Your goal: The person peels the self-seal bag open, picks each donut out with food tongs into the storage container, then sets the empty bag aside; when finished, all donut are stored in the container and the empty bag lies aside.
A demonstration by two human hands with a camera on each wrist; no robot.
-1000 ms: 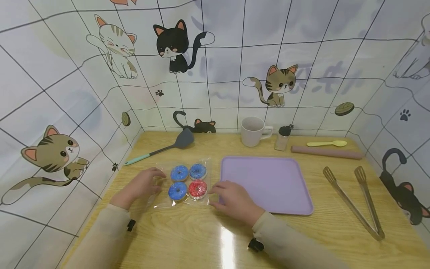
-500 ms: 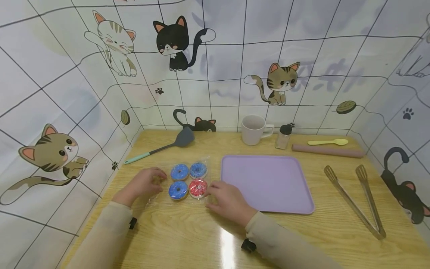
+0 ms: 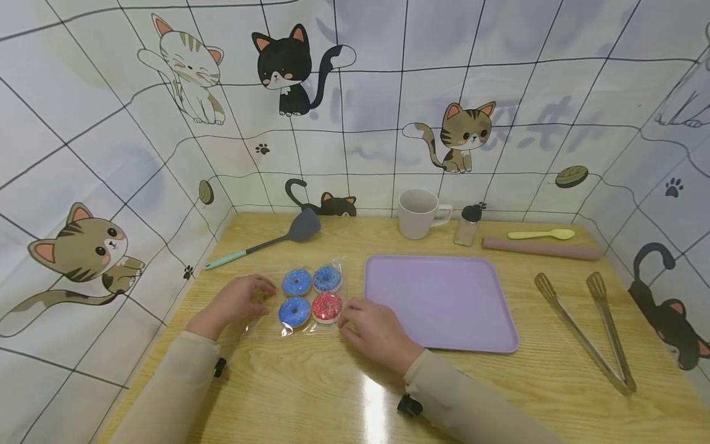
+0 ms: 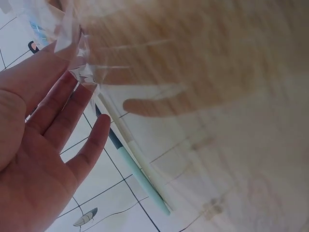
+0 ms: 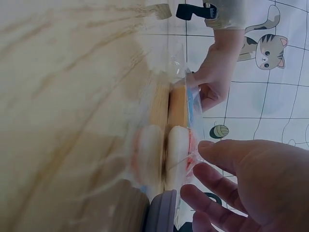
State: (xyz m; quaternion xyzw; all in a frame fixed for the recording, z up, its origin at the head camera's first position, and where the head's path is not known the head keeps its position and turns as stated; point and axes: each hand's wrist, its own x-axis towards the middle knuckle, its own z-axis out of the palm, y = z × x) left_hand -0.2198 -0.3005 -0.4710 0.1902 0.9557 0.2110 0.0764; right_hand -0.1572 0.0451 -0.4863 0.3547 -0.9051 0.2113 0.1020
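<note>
A clear plastic bag (image 3: 305, 332) with blue ring donuts (image 3: 294, 312) and one red ring donut (image 3: 326, 307) lies flat on the table. My left hand (image 3: 240, 301) is at its left edge, thumb and fingers loosely bent with a gap between them. In the left wrist view, crumpled film (image 4: 84, 72) overlaps the thumb and fingertips. At the right edge is my right hand (image 3: 379, 332), fingertips beside the red donut. The right wrist view has that hand's thumb and index finger (image 5: 212, 181) apart, right at the film.
A lilac tray (image 3: 444, 302) lies right of the bag. Behind are a spatula (image 3: 303, 227), a mug (image 3: 417, 214), a black-capped shaker (image 3: 468, 226), a yellow spoon (image 3: 540, 235) and a rolling pin (image 3: 540, 248). Metal tongs (image 3: 582, 339) lie spread at the right, near a cat-printed wall sheet (image 3: 366, 142).
My right hand has moved a little left, closer to the red donut, and then stays there. My left hand has barely moved. Reflections on the bag's film have shifted.
</note>
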